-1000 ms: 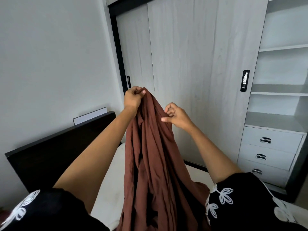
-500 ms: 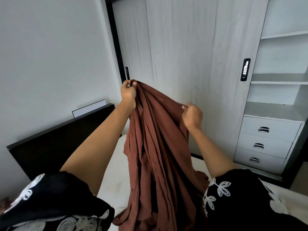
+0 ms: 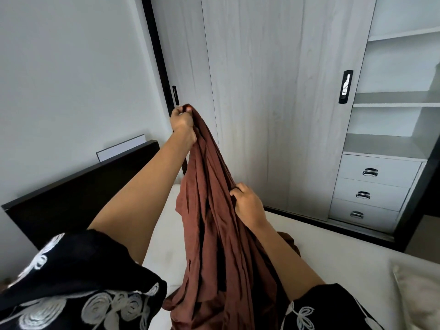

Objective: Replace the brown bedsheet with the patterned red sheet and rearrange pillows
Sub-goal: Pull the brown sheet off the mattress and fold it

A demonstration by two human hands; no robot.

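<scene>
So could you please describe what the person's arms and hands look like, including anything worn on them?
Both forearms are bare, and the left hand and right hand wear no gloves; no rings, watch or bracelets show. Each upper arm is covered by a short black fabric sleeve: the left sleeve carries white embroidered swirls, the right sleeve white embroidered leaf outlines.

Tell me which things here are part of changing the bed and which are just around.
Part of the job: brown bedsheet, gripped by the left hand and the right hand; bare mattress; pillow.

Just around: headboard, wardrobe door, drawers, shelves.
</scene>
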